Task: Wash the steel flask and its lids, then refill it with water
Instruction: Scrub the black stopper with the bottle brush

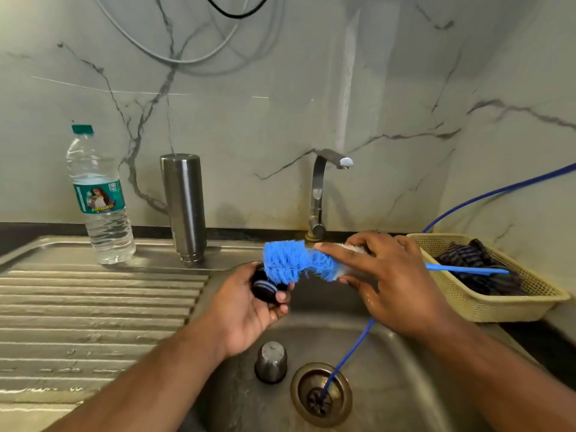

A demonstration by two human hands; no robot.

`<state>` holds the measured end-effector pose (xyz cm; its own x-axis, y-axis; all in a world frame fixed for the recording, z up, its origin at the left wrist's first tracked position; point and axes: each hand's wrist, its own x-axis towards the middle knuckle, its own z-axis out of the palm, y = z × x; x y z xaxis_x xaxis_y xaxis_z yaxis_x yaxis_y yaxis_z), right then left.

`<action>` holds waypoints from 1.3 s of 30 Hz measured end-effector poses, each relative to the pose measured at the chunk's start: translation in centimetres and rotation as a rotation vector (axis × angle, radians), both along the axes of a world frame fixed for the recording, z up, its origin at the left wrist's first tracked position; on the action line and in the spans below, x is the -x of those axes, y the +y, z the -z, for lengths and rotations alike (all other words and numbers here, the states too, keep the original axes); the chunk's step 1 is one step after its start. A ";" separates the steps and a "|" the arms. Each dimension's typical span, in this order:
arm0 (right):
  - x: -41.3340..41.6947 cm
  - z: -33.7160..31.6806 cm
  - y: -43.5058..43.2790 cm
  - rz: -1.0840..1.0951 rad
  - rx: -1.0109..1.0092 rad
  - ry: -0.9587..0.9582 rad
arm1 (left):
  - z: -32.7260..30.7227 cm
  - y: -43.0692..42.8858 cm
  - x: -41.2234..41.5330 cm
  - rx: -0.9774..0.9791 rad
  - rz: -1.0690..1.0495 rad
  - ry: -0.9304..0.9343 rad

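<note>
Left hand is cupping the black lid, right hand gripping the brush against it; flask is standing upended on the drainboard. I am judging the black lid slick: grip its rim.

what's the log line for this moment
left hand: holds black lid; right hand: grips blue brush on lid; flask: inverted on drainboard; steel cap: in sink
</note>
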<state>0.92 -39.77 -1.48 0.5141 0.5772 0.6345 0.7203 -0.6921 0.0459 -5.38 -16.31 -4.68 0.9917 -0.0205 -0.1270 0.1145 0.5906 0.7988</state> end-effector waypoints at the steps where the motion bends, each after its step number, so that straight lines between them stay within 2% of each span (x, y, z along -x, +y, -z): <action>1: 0.4 -0.1 0.4 -0.004 0.014 -0.010 | -0.1 -0.4 0.2 -0.015 0.015 -0.004; 4: 1.2 -0.3 1.2 -0.032 0.040 -0.077 | -0.5 -0.9 0.8 -0.003 0.024 -0.020; 9: 0.0 -0.6 -0.7 -0.012 -0.055 -0.146 | -0.9 0.7 0.4 0.126 -0.025 -0.050; 14: 1.3 -0.7 1.0 -0.081 0.013 -0.217 | -1.3 -0.5 1.2 0.086 0.005 -0.080; 19: 0.3 -0.9 -0.7 -0.036 -0.043 -0.207 | -1.4 -0.5 1.2 0.084 0.018 -0.094; 23: 1.4 -0.9 0.7 -0.092 0.030 -0.239 | -1.2 -1.0 1.6 0.034 0.043 -0.093; 27: -0.3 -1.2 -1.5 -0.054 -0.063 -0.250 | -1.5 0.1 1.2 0.088 -0.003 -0.118; 32: 1.6 -1.1 0.7 -0.147 0.003 -0.290 | -1.4 -0.9 1.8 0.035 0.038 -0.117; 36: -0.1 -1.7 -1.6 -0.070 -0.083 -0.269 | -1.7 -0.7 1.6 0.061 0.034 -0.132; 39: 0.8 -1.5 -0.6 -0.093 -0.055 -0.259 | -1.7 -1.0 1.9 0.035 0.051 -0.134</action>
